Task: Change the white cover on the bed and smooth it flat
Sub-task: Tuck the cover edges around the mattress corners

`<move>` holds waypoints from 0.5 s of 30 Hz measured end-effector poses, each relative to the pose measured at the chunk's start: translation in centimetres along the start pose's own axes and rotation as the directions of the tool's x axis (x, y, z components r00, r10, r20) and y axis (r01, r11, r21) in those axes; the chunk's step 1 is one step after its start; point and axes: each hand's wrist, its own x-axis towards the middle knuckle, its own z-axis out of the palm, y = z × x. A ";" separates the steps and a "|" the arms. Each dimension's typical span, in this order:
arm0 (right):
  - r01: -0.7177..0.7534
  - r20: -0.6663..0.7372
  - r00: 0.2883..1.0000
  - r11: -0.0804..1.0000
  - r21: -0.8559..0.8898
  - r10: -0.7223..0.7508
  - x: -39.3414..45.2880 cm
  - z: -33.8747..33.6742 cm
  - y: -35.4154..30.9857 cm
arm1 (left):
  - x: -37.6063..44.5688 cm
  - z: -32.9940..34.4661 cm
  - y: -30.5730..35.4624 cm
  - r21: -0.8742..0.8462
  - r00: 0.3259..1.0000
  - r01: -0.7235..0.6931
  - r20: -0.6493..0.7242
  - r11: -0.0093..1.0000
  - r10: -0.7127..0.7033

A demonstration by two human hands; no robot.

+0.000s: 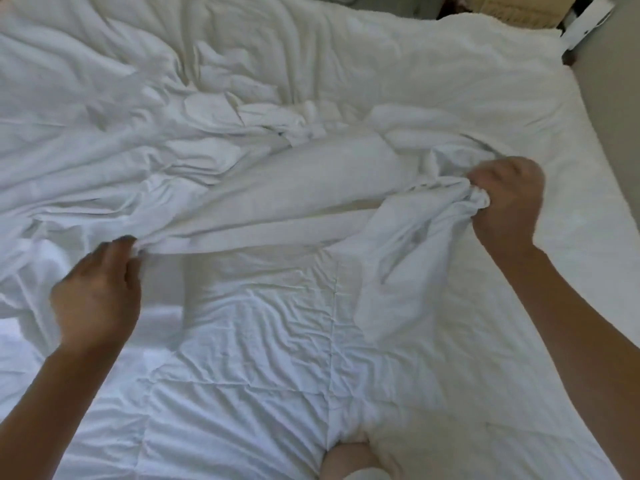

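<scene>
Across the middle of the bed (595, 188) I have the white cover (270, 206) strung between my two hands, most of it bunched in loose folds toward the far left. My left hand (98, 289) pinches one end of its lifted edge, fingers curled onto the cloth; my right hand (504, 202) is clenched around a gathered wad of the same edge. It looks light, limp and thin, likely to sag and twist, so I judge the hem near a corner to be the best hold. That taut edge runs left to right, rising slightly toward my right. Beneath lies a quilted pad (277, 358).
</scene>
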 end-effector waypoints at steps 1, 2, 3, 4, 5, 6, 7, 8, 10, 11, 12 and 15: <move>0.026 0.223 0.975 0.998 -0.050 -0.014 -1.8 0.9 -0.6 | -1.4 0.6 -1.2 0.081 0.994 -0.089 0.076 0.993 0.083; 0.050 0.507 0.862 0.995 -0.089 0.002 -3.6 1.7 -1.6 | -2.9 1.4 -2.4 0.149 0.976 -0.159 0.174 0.976 0.132; 0.060 0.725 0.687 0.990 -0.128 0.052 -5.5 2.2 -3.1 | -4.3 2.2 -3.4 0.185 0.948 -0.214 0.276 0.959 0.158; 0.042 0.838 0.535 0.987 -0.152 0.107 -7.6 2.5 -4.8 | -5.7 3.1 -4.4 0.188 0.919 -0.261 0.348 0.947 0.185; -0.053 0.871 0.466 0.987 -0.150 0.157 -9.6 2.2 -6.9 | -7.1 3.9 -5.1 0.176 0.897 -0.298 0.388 0.938 0.212; -0.179 0.847 0.499 0.978 -0.105 0.182 -11.6 1.9 -9.0 | -8.4 4.6 -5.4 0.170 0.883 -0.316 0.412 0.934 0.224; -0.262 0.772 0.605 0.964 -0.039 0.195 -13.6 1.4 -11.2 | -9.4 5.0 -5.3 0.172 0.875 -0.330 0.426 0.928 0.232; -0.305 0.689 0.696 0.952 0.026 0.204 -15.4 1.0 -13.4 | -10.2 5.0 -4.8 0.183 0.871 -0.337 0.433 0.923 0.232; -0.277 0.580 0.796 0.957 0.092 0.174 -18.7 0.5 -16.6 | -11.4 5.1 -3.4 0.152 0.865 -0.382 0.405 0.912 0.295; -0.256 0.605 0.784 0.961 0.107 0.141 -20.2 0.5 -17.7 | -11.8 5.3 -2.7 0.095 0.856 -0.405 0.390 0.909 0.340; -0.244 0.660 0.743 0.963 0.111 0.112 -21.3 0.6 -18.6 | -12.1 5.6 -1.9 0.036 0.844 -0.422 0.381 0.906 0.378; -0.217 0.772 0.628 0.975 0.053 0.098 -23.0 2.1 -19.6 | -12.1 8.6 0.2 -0.046 0.771 -0.523 0.400 0.851 0.496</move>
